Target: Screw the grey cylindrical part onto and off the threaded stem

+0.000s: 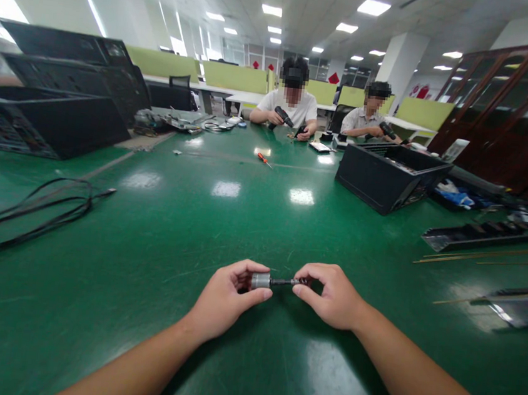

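Note:
Low over the green table (223, 231), my left hand (230, 294) is closed round a small silver cylinder (261, 280), thumb and fingers on its sides. A thin dark shaft (281, 282) extends from the cylinder to the right. My right hand (331, 296) pinches the dark far end of this shaft (301, 281) between thumb and forefinger. The piece lies roughly level between both hands. What the dark end is exactly is too small to tell.
Black cables (61, 217) lie at left, below a large black case (59, 126). Another black case (392, 173) stands back right, near metal parts (481, 236) and thin rods (460, 256). A red screwdriver (263, 159) lies beyond my hands. Two people sit across, holding power drills (283, 116).

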Demonstrator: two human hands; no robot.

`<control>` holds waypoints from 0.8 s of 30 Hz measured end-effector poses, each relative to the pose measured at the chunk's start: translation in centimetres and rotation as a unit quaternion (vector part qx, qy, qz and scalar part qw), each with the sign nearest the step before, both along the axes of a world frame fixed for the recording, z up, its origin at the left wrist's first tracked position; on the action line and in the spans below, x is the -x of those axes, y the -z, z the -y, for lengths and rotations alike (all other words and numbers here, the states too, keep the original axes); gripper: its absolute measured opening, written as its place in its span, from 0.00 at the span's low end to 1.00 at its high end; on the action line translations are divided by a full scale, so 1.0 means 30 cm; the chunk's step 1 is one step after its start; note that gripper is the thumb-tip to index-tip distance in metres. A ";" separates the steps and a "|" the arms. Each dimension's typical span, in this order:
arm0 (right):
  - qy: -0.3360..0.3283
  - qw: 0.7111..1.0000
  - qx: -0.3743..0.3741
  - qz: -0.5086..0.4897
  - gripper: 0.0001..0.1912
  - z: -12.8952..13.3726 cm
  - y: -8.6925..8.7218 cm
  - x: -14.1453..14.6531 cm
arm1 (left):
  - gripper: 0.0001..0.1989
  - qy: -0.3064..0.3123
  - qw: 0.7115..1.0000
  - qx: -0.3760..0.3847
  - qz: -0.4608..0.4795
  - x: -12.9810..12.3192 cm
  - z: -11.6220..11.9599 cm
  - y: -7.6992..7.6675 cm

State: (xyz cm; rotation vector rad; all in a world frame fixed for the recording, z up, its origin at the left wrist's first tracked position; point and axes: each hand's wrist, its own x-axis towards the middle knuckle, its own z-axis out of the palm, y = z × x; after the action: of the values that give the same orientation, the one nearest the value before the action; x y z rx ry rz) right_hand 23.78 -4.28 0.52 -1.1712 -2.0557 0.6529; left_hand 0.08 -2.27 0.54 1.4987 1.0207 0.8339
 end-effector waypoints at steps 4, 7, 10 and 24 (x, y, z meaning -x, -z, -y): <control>0.002 1.000 0.000 0.002 0.03 0.001 0.000 0.000 | 0.18 0.001 1.000 -0.004 -0.002 0.003 -0.003 0.004; 0.004 1.000 -0.003 0.005 0.03 0.001 -0.001 -0.002 | 0.18 0.000 1.000 -0.001 0.004 0.004 -0.004 0.005; 0.004 1.000 -0.011 0.007 0.03 0.001 -0.005 -0.009 | 0.18 -0.002 1.000 0.006 0.013 0.002 -0.002 0.002; 0.091 0.993 -0.039 -0.058 0.22 -0.042 0.011 -0.068 | 0.20 -0.003 0.998 0.045 0.046 0.005 -0.009 -0.011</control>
State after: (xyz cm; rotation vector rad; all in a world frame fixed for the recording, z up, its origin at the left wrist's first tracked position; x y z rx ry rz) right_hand 25.81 -3.03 0.18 -1.2280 -1.8364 0.5358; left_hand -0.08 -2.01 0.88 1.3697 0.9831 0.8416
